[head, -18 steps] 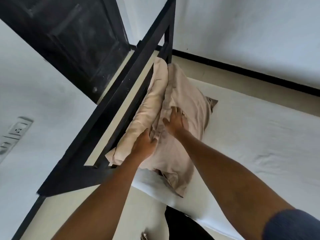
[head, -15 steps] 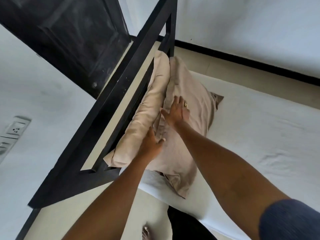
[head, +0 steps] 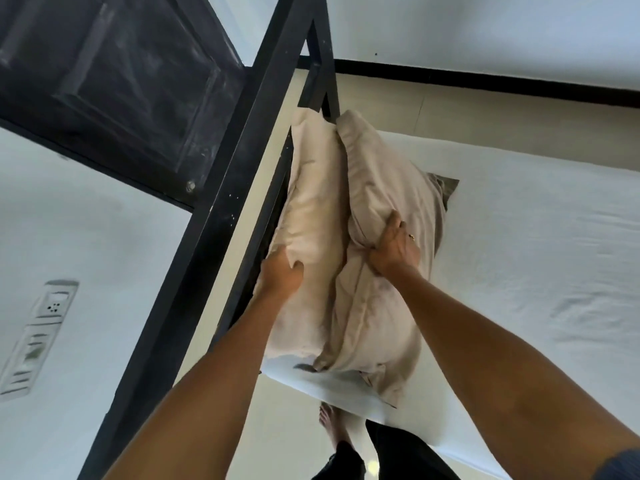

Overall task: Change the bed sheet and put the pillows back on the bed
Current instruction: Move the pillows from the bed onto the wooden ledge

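Gripping both beige pillows at the head edge of the bed. Left hand (head: 282, 276): fingers curled into the left pillow (head: 311, 202), which leans on the black headboard (head: 239, 174). Right hand (head: 394, 250): fingers bunch a fold of the right pillow (head: 391, 181), which lies on the white sheet (head: 536, 258). Pillows touching.

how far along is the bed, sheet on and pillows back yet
Done: the white sheet covers the bed, and both beige pillows sit on it by the black headboard. In hand: the left hand grips the left pillow, and the right hand bunches the cover of the right pillow. Left: setting them straight; the sheet's tucking is out of view.
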Tool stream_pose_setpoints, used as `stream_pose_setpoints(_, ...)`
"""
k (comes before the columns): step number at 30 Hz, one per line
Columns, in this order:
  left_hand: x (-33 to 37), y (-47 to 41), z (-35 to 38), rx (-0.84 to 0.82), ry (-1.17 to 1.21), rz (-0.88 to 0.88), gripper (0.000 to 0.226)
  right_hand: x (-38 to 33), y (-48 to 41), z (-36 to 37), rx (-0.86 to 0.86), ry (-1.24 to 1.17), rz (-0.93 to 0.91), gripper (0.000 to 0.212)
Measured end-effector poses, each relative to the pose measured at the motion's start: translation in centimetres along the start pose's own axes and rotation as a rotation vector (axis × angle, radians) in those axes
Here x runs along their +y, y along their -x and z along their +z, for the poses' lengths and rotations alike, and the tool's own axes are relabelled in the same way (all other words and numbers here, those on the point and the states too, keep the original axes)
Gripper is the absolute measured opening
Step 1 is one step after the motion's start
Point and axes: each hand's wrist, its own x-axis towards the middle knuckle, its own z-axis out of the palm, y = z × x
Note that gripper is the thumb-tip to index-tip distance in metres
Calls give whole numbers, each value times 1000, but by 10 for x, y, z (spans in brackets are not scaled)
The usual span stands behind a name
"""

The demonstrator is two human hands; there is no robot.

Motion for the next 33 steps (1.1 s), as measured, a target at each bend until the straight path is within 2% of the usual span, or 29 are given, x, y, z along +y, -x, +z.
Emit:
stream_pose_setpoints(3,15,-36,5,-11,-43,-66,72,27,10,-12,55,3,47,90)
stream_pose_setpoints(5,26,-48,17,-44,-51,-117,91,40,13,-17,98,18,63,86)
stream_pose_setpoints(8,33,-61,40,2,49,-198,105,55,18,-20,158,71,69,84)
stream_pose_setpoints(10,40,-60,50,32,55,-199,102,61,23,-20,192,83,87,82)
stream_pose_setpoints(13,61,-43,57,52,-72,-72,73,61,33,-19,237,87,115,75)
stream_pose_setpoints(15,76,-31,60,94,-78,-36,74,58,39,-17,268,64,139,70)
stream_pose_setpoints(17,84,-24,66,32,69,-41,94,54,43,-12,282,41,165,73)
stream_pose_setpoints(20,82,-25,79,-78,249,-71,118,50,44,-2,250,57,217,94)
stream_pose_setpoints(21,81,-26,80,-91,243,-84,117,51,44,1,235,76,203,88)
stream_pose_setpoints(22,80,-27,80,-104,193,-83,101,53,44,2,227,96,173,70)
stream_pose_setpoints(24,81,-25,73,-97,66,-54,47,59,49,-6,230,102,126,33)
stream_pose_setpoints(25,81,-22,67,-74,20,-26,31,63,56,-13,249,78,128,25)
stream_pose_setpoints(28,93,8,49,-47,-48,127,28,79,94,-39,313,-37,191,19)
stream_pose_setpoints(33,138,96,36,-120,-38,355,36,118,194,-81,422,-93,278,20)
